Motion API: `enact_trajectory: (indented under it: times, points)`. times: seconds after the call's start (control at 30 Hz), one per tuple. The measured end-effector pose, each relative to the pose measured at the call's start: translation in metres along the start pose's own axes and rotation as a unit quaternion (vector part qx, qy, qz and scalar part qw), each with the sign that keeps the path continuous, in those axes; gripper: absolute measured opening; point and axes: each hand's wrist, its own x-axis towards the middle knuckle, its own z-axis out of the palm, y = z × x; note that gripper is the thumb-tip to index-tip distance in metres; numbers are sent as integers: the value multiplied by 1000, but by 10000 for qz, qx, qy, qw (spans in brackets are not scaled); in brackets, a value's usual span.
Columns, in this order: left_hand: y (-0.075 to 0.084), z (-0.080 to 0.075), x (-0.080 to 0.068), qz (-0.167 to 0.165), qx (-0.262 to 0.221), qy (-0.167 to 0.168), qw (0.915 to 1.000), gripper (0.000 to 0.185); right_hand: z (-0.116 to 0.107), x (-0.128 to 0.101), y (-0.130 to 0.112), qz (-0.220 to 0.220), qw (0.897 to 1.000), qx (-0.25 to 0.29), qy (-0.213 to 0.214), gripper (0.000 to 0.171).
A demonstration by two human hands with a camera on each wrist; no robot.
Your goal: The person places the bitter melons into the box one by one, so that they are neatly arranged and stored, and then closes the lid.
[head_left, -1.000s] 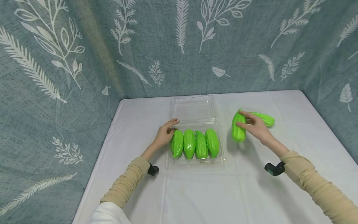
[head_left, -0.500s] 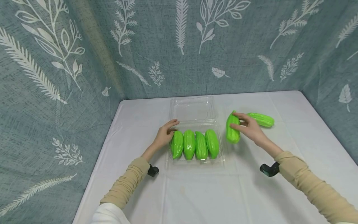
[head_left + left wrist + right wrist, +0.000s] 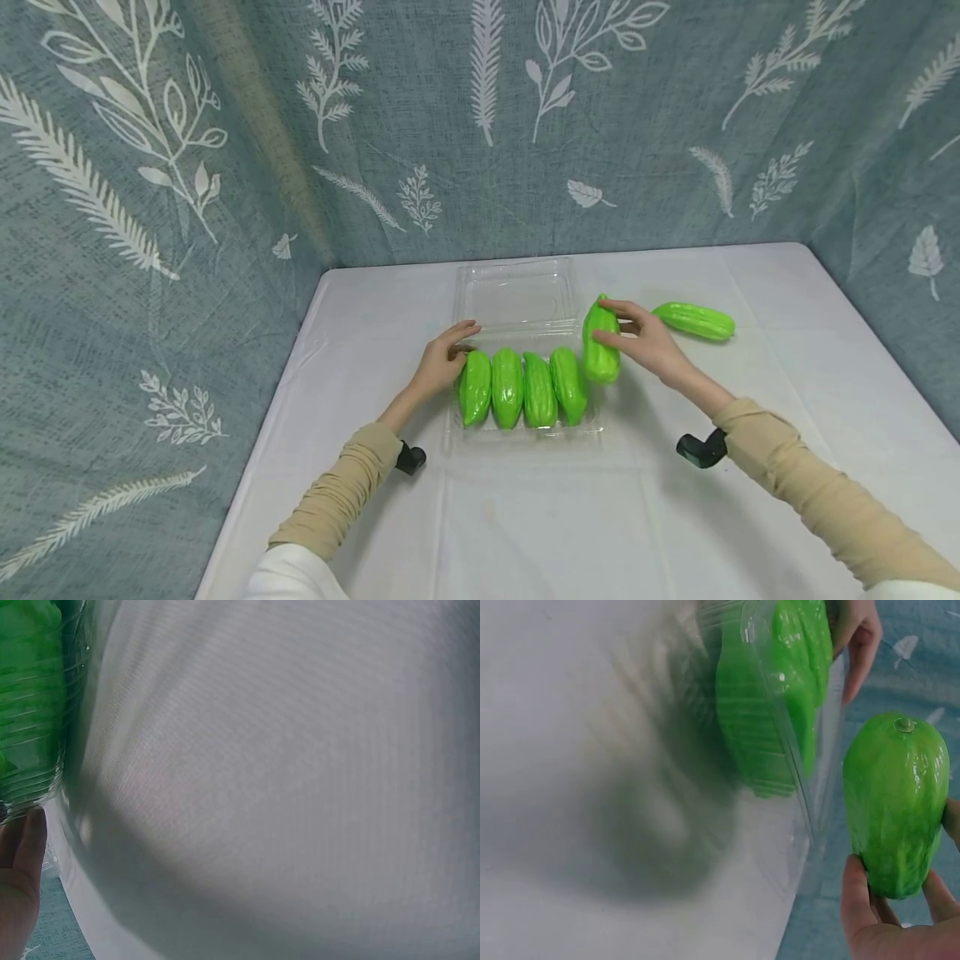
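In the head view, my right hand (image 3: 647,340) holds a glossy green papaya (image 3: 602,343) between thumb and fingers, raised near the right rim of a clear plastic clamshell box (image 3: 525,431). The right wrist view shows this papaya (image 3: 896,802) stem end up, with fingertips around its lower part. Several papayas (image 3: 507,387) lie side by side in the box's base. My left hand (image 3: 438,362) grips the box's left edge beside the leftmost papaya; part of its thumb is hidden. Its fingers (image 3: 30,844) meet the box corner in the left wrist view.
The box's open lid (image 3: 517,292) lies flat behind the base. Another green papaya (image 3: 696,322) lies on the white-covered table (image 3: 540,525), right of the box. A blue-grey leaf-patterned curtain (image 3: 465,192) hangs behind and at both sides.
My right hand has moved left with the papaya, from near the loose papaya to the box's right rim. My left hand and the box have stayed in place.
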Motion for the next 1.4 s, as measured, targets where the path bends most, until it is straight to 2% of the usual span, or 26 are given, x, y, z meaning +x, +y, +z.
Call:
enact_trajectory:
  times: [0.17, 0.4, 0.53, 0.67, 0.83, 0.9, 1.13, 1.4]
  points:
    - [-24, 4, 4, -36, 278, 51, 9996, 49, 10, 1, -8, -54, 10000, -12, -44, 62]
    - [-27, 5, 5, -52, 279, 62, 9996, 50, 26, 4, -14, -197, 9996, -34, -175, 59]
    - [-21, 3, 4, -24, 235, 70, 9997, 49, 35, 6, -18, -205, 9994, -4, -286, 58]
    - [-3, 0, 1, -7, 30, 48, 10000, 47, 41, 5, -29, -172, 9992, 76, -341, 57]
    - [15, -2, -3, -49, 60, -24, 10000, 46, 44, -3, -50, -314, 9989, 38, -346, 54]
    - [18, -3, -3, -63, 66, -35, 10000, 46, 46, -2, -51, -372, 9987, 3, -337, 54]
    - [17, -3, -3, -17, -14, -26, 10000, 46, 58, 11, -32, -537, 9977, 47, -403, 56]
    - [17, -2, -4, -25, -16, -24, 10000, 46, 71, 13, -36, -671, 9967, 57, -448, 54]
